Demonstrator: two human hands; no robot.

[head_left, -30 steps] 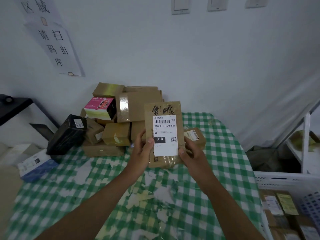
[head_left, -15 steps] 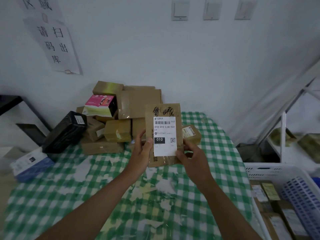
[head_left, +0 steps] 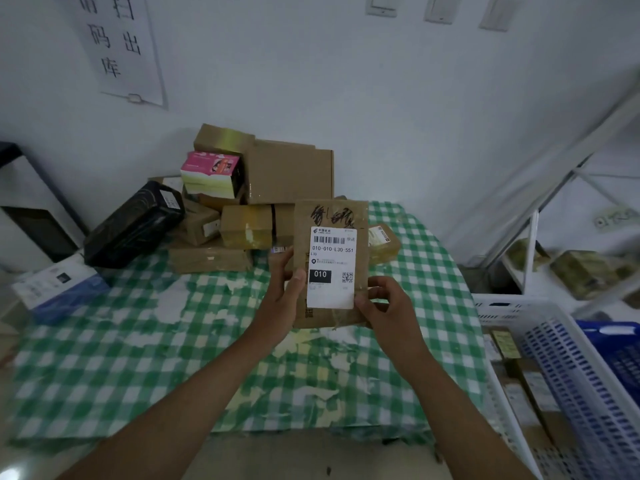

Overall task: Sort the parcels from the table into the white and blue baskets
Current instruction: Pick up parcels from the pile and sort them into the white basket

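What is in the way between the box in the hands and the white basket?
Nothing visible. Both hands, left and right, hold the labelled parcel up above the table; the white basket sits off its right edge, with only bare tablecloth between.

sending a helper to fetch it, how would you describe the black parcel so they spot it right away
Start at the table with the green checked cloth and look to the pile of parcels against the wall at its far end. The black parcel lies tilted at the left edge of that pile, beside a white and blue box. It is the only glossy black one; its neighbours are brown cardboard.
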